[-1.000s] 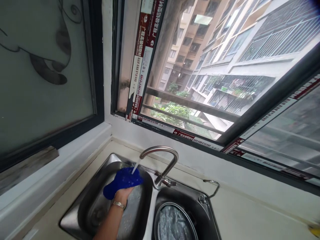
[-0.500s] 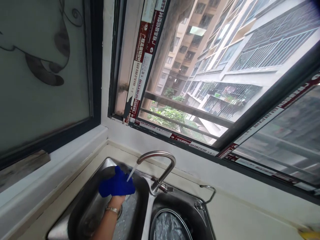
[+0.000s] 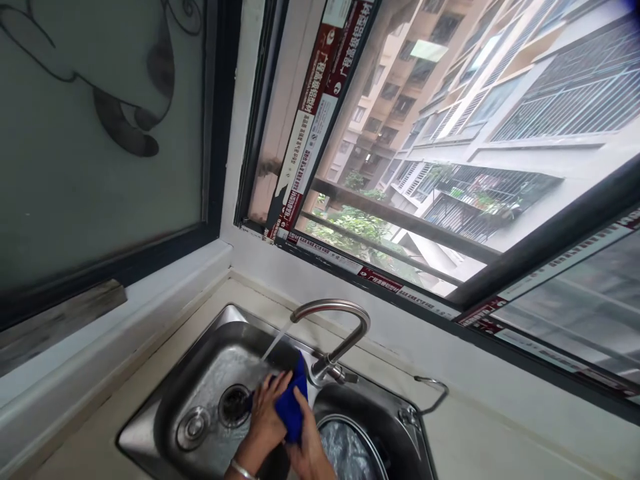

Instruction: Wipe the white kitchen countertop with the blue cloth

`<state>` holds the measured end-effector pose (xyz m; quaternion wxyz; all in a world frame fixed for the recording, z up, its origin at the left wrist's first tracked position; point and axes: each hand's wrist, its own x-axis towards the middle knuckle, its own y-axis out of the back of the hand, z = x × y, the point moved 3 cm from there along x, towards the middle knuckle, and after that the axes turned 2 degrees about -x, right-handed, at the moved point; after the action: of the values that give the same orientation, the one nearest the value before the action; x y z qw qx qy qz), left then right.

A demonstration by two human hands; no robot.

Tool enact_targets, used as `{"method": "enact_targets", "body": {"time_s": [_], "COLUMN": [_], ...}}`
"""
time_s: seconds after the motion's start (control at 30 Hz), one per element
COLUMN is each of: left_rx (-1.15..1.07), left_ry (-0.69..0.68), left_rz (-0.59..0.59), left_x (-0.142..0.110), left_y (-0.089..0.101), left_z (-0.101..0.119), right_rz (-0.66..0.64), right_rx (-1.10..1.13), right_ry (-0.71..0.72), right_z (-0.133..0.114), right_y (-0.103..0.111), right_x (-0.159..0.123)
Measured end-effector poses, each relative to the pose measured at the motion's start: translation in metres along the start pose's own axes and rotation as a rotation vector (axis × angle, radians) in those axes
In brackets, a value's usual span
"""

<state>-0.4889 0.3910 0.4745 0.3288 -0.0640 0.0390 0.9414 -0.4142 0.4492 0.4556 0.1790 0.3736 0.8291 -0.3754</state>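
Observation:
A blue cloth (image 3: 291, 415) is bunched between my two hands over the divider side of the left sink basin (image 3: 167, 407). My left hand (image 3: 266, 417), with a metal band at the wrist, presses on the cloth from the left. From the right, my right hand (image 3: 311, 445) is closed around the cloth, its thumb up along the fabric. Water runs from the curved metal faucet (image 3: 333, 305) into the basin, to the left of the cloth and apart from it. Part of the cloth is hidden behind the fingers.
The left basin has a dark drain opening (image 3: 234, 405) and a round metal strainer (image 3: 193, 427) beside it. In the right basin lies a round, metal-rimmed vessel (image 3: 350, 450). A bent metal rod (image 3: 440, 393) rises at the counter's right. A window frame (image 3: 400, 288) runs behind.
The cloth has moved right, out of the water stream, with my left hand. My right hand has come into view and taken hold of it. The drain and strainer are now uncovered.

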Motion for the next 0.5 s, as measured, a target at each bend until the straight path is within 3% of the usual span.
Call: {"method": "enact_targets", "body": {"time_s": [0.07,0.13,0.3,0.37,0.43,0.5], "left_rx": [0.086,-0.015,-0.584,-0.722,-0.914,-1.152], "left_ry": [-0.114,-0.112,0.253,0.462,0.647,0.691], "left_rz": [-0.119,-0.112,0.376,0.445,0.268,-0.031], "left_x": [-0.003,-0.003,-0.002,-0.006,-0.011,-0.013], "left_y": [0.004,0.014,0.045,0.046,0.034,0.015], "left_z": [0.0,-0.01,-0.062,-0.075,-0.076,-0.063], "right_rz": [0.066,0.076,-0.034,-0.043,-0.046,-0.05], "right_rx": [0.012,-0.017,-0.039,-0.023,-0.034,-0.058], "right_ry": [-0.002,0.035,0.073,0.102,0.108,0.089], "right_z": [-0.005,-0.012,-0.038,-0.05,-0.061,-0.067], "right_y": [0.018,0.031,0.022,0.012,0.002,-0.009], "right_x": [0.004,0.006,0.002,0.002,0.004,0.005]}}
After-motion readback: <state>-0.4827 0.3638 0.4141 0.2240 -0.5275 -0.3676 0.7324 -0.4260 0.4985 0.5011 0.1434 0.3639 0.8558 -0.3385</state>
